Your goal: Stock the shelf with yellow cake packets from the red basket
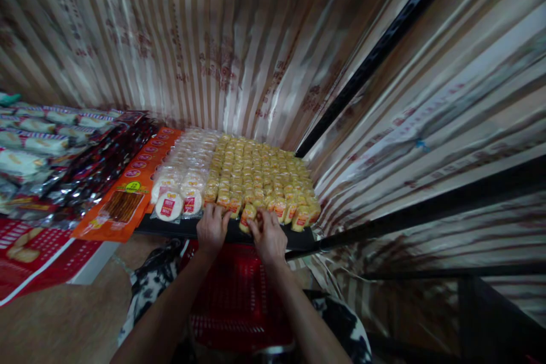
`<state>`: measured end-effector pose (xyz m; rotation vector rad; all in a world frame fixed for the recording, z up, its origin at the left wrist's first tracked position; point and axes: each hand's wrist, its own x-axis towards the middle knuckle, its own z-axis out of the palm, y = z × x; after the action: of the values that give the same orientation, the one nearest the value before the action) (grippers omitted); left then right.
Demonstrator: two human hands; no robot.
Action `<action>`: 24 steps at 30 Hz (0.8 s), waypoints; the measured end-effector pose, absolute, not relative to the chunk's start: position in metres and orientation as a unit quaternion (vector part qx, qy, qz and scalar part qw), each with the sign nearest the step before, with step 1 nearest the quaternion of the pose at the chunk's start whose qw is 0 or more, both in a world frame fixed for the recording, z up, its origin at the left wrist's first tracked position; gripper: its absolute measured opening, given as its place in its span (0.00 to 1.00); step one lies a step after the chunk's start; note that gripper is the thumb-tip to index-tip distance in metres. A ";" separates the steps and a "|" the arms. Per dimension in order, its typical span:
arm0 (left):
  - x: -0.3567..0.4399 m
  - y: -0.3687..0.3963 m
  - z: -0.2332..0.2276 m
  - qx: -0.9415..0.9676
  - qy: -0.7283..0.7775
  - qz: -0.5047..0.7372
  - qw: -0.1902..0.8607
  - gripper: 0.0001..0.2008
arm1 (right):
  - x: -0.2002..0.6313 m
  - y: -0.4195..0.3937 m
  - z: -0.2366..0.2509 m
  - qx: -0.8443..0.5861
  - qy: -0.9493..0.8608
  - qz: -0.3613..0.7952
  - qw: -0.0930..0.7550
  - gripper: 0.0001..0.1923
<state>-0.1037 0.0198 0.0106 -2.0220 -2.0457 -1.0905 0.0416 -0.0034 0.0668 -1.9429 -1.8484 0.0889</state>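
Observation:
Rows of small yellow-wrapped snacks [251, 168] cover the right part of a dark shelf [234, 233]. At the front edge, my right hand [271, 236] has its thumb and fingers closed on one yellow-wrapped snack [246, 218], which sits forward of its row. My left hand [211, 230] is at the front of the same rows, its fingers curled against the packs; what lies between its fingertips is hidden. Just left of these stand clear-wrapped round white crackers [168, 206] with red labels, in rows running back.
Orange snack packets [123, 199] and dark shiny packets [102, 165] lie further left. Below the shelf is a red plastic basket [239, 301] between my knees. A dark metal post [375, 40] and striped sheeting [191, 40] bound the back and right.

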 end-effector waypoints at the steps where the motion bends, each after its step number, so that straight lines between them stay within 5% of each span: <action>1: -0.104 0.020 0.011 -0.658 -0.662 -0.357 0.031 0.11 | 0.038 -0.001 0.068 -0.703 -0.675 0.028 0.224 0.17; 11: -0.104 0.021 0.011 -0.658 -0.664 -0.355 0.033 0.12 | 0.031 0.000 0.070 -0.660 -0.713 0.020 0.236 0.07; 18: -0.104 0.021 0.011 -0.663 -0.667 -0.341 0.022 0.10 | 0.026 0.001 0.073 -0.676 -0.710 0.053 0.189 0.18; 24: -0.103 0.021 0.013 -0.660 -0.665 -0.349 0.030 0.12 | 0.032 0.004 0.066 -0.679 -0.700 0.029 0.219 0.13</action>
<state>-0.1034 0.0207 0.0130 -2.0328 -2.0507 -1.0743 0.0316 0.0040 0.0658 -1.8794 -1.9365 0.0789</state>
